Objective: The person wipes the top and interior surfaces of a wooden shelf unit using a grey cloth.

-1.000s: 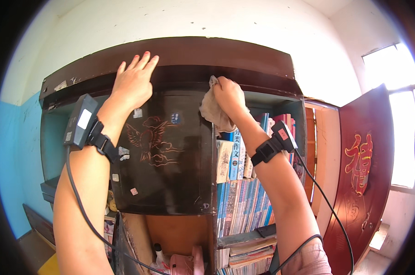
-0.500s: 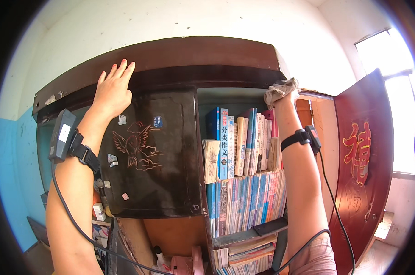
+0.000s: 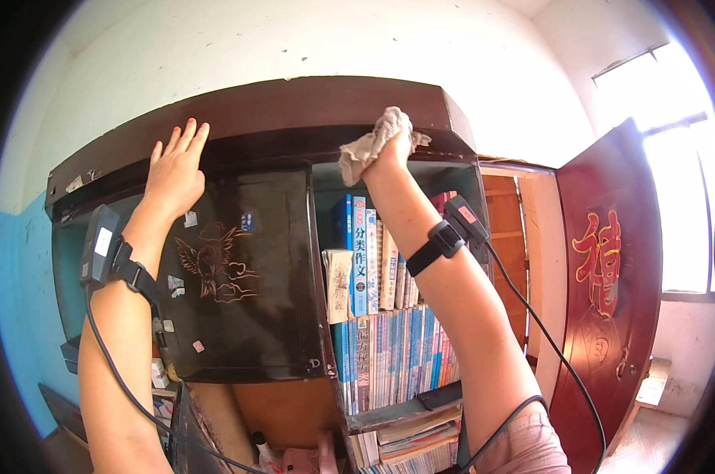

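We are holding the left hand (image 3: 175,174), fingers slightly apart, over the upper board (image 3: 294,110) of the wooden cabinet (image 3: 254,332). Our right hand (image 3: 392,156) is clamping a crumpled grey cloth (image 3: 367,150), fingertips hidden, near the board's lower edge towards its right corner. We are judging this step as wiping; a further stroke would be calling for even pressure.

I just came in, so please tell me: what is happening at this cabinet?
A person's right hand holds a crumpled grayish cloth at the upper front of a dark cabinet, above a row of books. The left hand is open, holds nothing, and is raised to the cabinet's upper board.
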Motion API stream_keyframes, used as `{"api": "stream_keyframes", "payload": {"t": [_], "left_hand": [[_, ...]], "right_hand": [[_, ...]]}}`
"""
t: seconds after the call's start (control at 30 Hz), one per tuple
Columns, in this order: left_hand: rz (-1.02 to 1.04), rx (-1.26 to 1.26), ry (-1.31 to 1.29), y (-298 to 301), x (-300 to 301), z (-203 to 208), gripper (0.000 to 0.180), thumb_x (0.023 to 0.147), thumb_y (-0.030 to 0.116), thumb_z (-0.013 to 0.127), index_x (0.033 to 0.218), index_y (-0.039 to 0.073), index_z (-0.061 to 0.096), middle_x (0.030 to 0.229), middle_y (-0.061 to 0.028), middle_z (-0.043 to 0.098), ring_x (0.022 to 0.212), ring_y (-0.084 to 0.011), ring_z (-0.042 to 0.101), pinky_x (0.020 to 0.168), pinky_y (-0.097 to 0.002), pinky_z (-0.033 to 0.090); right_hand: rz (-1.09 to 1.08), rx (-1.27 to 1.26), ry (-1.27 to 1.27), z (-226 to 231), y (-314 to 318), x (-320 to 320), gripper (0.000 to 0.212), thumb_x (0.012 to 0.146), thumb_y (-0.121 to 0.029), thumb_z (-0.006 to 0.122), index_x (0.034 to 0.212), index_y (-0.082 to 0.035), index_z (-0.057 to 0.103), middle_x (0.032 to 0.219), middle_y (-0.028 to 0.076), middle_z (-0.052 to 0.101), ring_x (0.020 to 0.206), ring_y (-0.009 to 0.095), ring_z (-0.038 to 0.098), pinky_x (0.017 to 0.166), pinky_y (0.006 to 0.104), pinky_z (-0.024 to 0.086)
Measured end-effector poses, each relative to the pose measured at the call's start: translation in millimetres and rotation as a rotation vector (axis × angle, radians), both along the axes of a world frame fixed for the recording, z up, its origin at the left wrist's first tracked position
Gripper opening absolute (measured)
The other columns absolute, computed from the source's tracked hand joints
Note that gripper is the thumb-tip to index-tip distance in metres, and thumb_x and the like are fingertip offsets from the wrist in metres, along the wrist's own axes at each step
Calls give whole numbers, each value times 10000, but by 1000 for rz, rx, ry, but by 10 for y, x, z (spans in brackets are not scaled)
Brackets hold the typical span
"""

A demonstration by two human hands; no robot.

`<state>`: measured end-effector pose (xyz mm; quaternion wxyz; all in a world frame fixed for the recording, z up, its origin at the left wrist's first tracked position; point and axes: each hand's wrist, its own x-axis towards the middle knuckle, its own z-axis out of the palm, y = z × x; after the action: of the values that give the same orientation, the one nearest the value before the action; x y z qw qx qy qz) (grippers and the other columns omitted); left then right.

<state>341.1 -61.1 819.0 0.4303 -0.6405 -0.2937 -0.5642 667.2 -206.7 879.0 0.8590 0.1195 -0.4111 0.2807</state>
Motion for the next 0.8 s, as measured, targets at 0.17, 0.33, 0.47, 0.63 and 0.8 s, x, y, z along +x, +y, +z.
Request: {"api": "stream_keyframes", "payload": {"t": [0.17,0.33,0.47,0.63,0.8], "left_hand": [[109,-55,11,-27,-99,-40,751,853,13,493,1558,139,267,1626,-105,251,1483,-309,270,1200,-520,220],[72,-24,14,-31,-77,-16,753,839,24,502,1551,127,282,1620,-125,261,1477,-332,281,1196,-525,221],[36,6,30,19,-66,-20,729,839,42,500,1539,112,309,1604,-149,293,1462,-353,308,1185,-537,234],[47,24,40,-9,-71,-28,723,834,54,512,1530,81,317,1596,-168,298,1455,-370,314,1183,-529,243],[25,93,3,-34,61,-36,737,812,63,538,1513,17,312,1575,-222,305,1440,-414,317,1187,-503,252]], "right_hand": [[297,144,107,131,-132,520,528,755,-616,530,1038,-174,469,993,44,473,975,204,465,880,366,372],[455,361,165,355,-470,1091,352,806,-617,436,911,-283,480,806,-15,500,801,186,485,781,434,398],[124,195,116,478,-526,1308,423,809,-630,459,958,-235,490,800,28,506,764,209,501,732,418,419],[-470,-272,-66,400,-538,1666,515,812,-648,488,1017,-176,503,792,82,514,718,238,522,672,398,444],[-573,-300,-197,453,-548,1644,517,830,-639,509,1006,-154,476,761,107,491,659,249,508,613,393,444]]}}
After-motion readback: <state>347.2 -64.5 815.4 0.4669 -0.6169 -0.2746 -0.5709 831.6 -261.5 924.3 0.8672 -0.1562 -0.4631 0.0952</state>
